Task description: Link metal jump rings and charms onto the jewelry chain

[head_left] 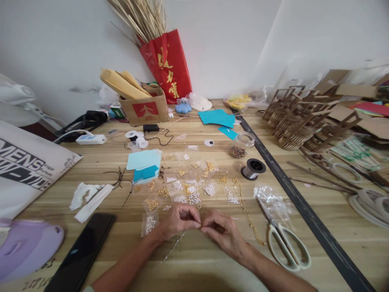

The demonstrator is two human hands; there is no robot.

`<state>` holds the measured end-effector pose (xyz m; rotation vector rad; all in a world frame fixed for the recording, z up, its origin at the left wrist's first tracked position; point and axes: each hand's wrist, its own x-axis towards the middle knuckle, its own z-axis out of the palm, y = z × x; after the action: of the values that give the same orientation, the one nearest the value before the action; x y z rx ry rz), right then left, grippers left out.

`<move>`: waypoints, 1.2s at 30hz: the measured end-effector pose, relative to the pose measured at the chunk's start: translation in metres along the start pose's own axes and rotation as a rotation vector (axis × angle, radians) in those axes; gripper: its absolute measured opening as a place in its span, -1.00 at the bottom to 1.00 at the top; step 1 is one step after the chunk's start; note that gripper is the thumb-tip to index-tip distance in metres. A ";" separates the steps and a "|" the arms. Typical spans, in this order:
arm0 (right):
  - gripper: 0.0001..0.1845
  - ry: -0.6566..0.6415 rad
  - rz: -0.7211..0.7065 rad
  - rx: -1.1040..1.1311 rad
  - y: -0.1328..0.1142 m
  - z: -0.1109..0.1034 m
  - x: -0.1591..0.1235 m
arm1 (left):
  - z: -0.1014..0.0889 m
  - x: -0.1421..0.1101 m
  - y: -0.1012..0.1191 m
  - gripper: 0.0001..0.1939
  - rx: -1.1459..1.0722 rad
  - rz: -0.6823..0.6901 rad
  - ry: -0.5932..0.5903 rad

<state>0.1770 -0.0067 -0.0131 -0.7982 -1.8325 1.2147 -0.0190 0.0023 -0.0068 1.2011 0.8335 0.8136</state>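
Note:
My left hand (181,219) and my right hand (223,232) meet fingertip to fingertip just above the tabletop, both closed in a pinch. A thin beaded strand (174,246) with a fine clear line trails down from my left fingers. Whatever sits between the right fingertips is too small to make out. Beyond the hands lie several small clear bags of silver beads (194,197) and gold beads (163,191). To the right of my right hand, a gold chain (247,215) stretches along the wood, with white-handled scissors (287,243) past it.
A spool of line (253,168) stands near a jar of mixed beads (238,151). Blue cards (144,159), a black phone (82,251) and white strips (93,202) lie left. Wooden baskets (299,117) crowd the right; a cardboard box (147,107) and red bag (170,65) stand behind.

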 end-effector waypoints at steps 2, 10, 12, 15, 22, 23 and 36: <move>-0.73 0.009 0.003 0.000 0.000 0.000 0.000 | 0.000 0.000 -0.001 -0.74 -0.001 0.006 0.005; -0.88 0.005 0.031 -0.001 -0.002 0.000 -0.004 | -0.002 0.001 -0.005 -0.74 0.040 0.022 0.027; -0.88 0.002 0.018 -0.007 -0.003 -0.001 -0.004 | -0.002 0.001 -0.004 -0.75 0.049 0.025 0.032; -0.85 -0.014 0.019 -0.006 -0.003 -0.001 -0.003 | -0.002 0.001 -0.002 -0.77 0.061 0.033 0.036; -0.87 -0.011 0.004 -0.017 0.000 0.001 -0.002 | -0.005 0.001 -0.003 -0.82 0.100 0.058 0.043; -0.87 -0.010 0.007 -0.015 0.001 0.001 -0.002 | -0.005 0.001 -0.004 -0.83 0.103 0.061 0.042; -0.85 0.026 -0.058 -0.070 0.002 0.002 0.000 | 0.000 0.002 -0.001 -0.73 0.045 0.024 0.082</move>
<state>0.1754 -0.0071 -0.0151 -0.7903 -1.8729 1.1038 -0.0174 0.0039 -0.0083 1.2262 0.9103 0.8718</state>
